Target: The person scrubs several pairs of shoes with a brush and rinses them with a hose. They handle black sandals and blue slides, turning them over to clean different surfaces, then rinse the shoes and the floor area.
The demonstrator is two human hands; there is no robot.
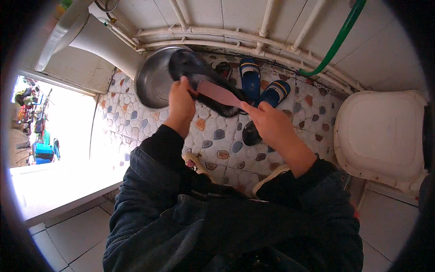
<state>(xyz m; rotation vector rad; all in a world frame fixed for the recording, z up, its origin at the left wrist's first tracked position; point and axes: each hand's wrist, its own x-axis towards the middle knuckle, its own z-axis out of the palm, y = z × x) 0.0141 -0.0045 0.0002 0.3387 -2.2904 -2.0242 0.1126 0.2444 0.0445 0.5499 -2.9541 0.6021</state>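
Note:
My left hand (pixel 182 104) grips a dark slipper (pixel 186 63) near its middle; the slipper is blurred and slants from upper left to lower right. Across it lies the pink head of a brush (pixel 217 93), whose handle end my right hand (pixel 273 125) holds. The bristles are hidden. Under the slipper's upper end stands a round metal basin (pixel 149 85) on the floor. A pair of blue slippers (pixel 250 83) with striped straps lies beyond my right hand. A dark, shiny rounded object (pixel 251 133) is partly hidden beside that hand.
White pipes (pixel 210 31) run along the tiled wall, with a green hose (pixel 340 40) at the upper right. A white plastic stool (pixel 380 136) stands at the right. A small dark shoe (pixel 224 69) sits by the wall. The floor has a pebble pattern; an opening is at the left.

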